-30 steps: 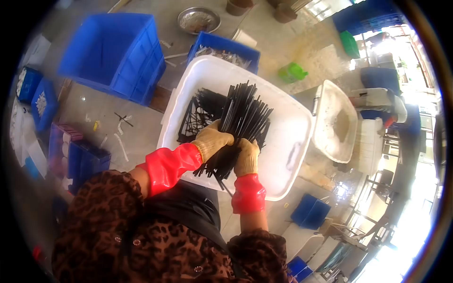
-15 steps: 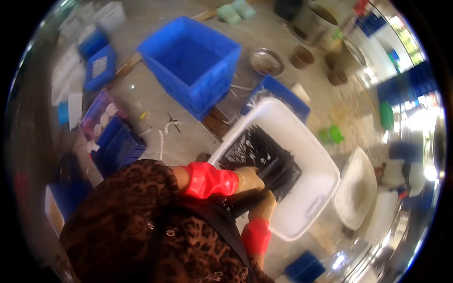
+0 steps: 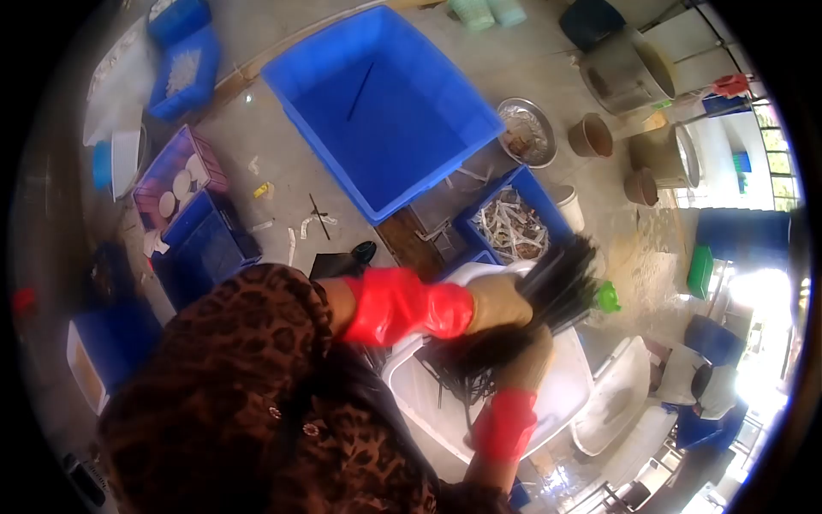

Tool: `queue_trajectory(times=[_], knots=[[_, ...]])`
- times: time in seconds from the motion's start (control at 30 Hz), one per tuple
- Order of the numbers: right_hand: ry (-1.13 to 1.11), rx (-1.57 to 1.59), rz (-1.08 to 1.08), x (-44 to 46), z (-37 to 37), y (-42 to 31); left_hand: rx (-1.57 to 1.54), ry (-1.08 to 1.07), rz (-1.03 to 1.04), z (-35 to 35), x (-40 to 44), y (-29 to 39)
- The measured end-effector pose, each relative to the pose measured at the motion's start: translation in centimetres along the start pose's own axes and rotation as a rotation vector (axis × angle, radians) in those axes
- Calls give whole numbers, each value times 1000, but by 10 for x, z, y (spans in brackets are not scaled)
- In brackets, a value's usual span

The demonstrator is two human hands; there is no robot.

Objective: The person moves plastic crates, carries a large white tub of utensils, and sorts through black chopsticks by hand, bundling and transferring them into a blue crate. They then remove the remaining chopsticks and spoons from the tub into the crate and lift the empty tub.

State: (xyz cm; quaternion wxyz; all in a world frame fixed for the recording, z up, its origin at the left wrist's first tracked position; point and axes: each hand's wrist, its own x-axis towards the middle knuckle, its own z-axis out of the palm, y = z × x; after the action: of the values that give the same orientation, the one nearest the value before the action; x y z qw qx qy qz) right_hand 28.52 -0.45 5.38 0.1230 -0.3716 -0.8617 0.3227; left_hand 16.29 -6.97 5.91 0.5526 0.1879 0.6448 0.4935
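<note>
Bundle of black sticks [image 3: 558, 283] is gripped by both gloved hands above the white tub [image 3: 567, 377], its blurred tips fanning out beyond them. The left hand [image 3: 501, 304] wraps around it; the right hand [image 3: 527, 358] clasps it from the near side. More dark sticks show below the hands. Ahead of the hands is a blue crate [image 3: 548, 199] of pale scraps [image 3: 514, 227]; ahead and left, a large blue bin [image 3: 394, 146] holds a single black stick [image 3: 360, 92].

Two metal pots [image 3: 623, 75], two brown buckets [image 3: 591, 137], one metal basin [image 3: 550, 137] and one bundle of black rods [image 3: 561, 281] are visible.
</note>
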Motion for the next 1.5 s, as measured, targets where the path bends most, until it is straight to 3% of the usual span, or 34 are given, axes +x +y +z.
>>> queue_trajectory(times=[0.13, 0.3, 0.37, 0.47, 0.5, 0.53, 0.6, 0.67, 0.77, 0.8, 0.9, 1.0, 1.1, 1.2, 1.33, 1.43, 1.5], knots=[[-130, 253, 58, 111, 13, -21, -126, 127, 24, -53, 56, 62], [-274, 290, -58, 193, 87, -11, -122, 433, 167, -116, 125, 18], [-278, 143, -189, 214, 133, 0, -83, 520, 163, -142, 152, -25], [-182, -451, -471, 229, 198, 31, -46, 537, 121, -166, 185, -83], [-206, -509, -468, 236, 219, 36, -43, 528, 114, -174, 197, -93], [-363, 66, -33, 239, 233, 45, -51, 511, 102, -180, 208, -100], [-486, 611, 456, 227, 225, 50, -49, 532, 17, -178, 215, -104], [-536, 577, 651, 211, 198, 37, -60, 586, -165, -162, 217, -94], [-644, 631, 664, 200, 177, 40, 30, 629, -264, -149, 228, -102], [-664, 667, 619, 194, 167, 42, -126, 683, -268, -150, 232, -105], [-674, 817, 395, 172, 136, 62, -162, 732, -237, -138, 241, -107], [-452, 939, 286, 129, 84, 107, -195, 613, 129, -101, 228, -100], [-185, 975, 399, 72, 40, 176, -265, 402, 328, -35, 208, -93], [4, 967, 702, 5, 4, 258, -348, 224, 201, 62, 184, -92], [83, 1000, 1103, -56, -14, 380, -475, 28, -198, 204, 159, -125], [82, 828, 1103, -81, -33, 467, -557, 43, -542, 298, 165, -181], [7, 598, 1128, -95, -43, 536, -574, 168, -728, 341, 180, -230]])
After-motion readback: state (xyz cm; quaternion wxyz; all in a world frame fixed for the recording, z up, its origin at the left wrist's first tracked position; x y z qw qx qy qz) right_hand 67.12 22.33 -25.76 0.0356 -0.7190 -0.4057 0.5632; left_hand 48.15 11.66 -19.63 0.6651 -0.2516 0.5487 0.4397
